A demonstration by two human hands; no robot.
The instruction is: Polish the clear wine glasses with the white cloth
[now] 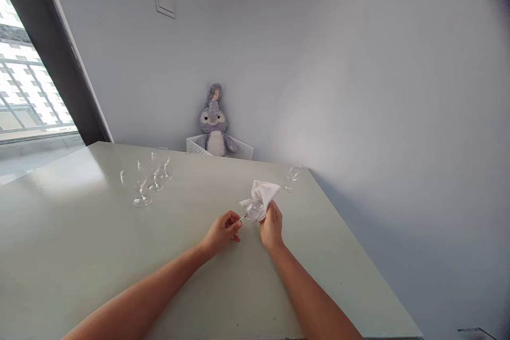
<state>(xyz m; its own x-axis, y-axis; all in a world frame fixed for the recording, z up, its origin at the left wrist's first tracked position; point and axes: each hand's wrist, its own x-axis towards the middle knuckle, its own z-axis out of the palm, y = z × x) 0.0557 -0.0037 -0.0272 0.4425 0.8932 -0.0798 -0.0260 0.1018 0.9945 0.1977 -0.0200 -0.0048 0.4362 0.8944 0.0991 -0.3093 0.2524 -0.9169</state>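
Note:
Near the middle of the table, my left hand [225,229] pinches the stem of a clear wine glass [255,209], which is tilted on its side with its bowl toward the right. My right hand [272,223] is closed on a white cloth [266,191] wrapped around the bowl. The cloth's folds stick up above my fingers and hide part of the glass. The glass's foot is mostly hidden by my left fingers.
Three stemmed glasses stand at the left: a front one [142,200], a middle one [155,186] and a back one [164,176]. Another glass [292,175] stands near the pale table's [338,265] right edge. Behind, a plush rabbit [215,122] sits in a white basket [246,152].

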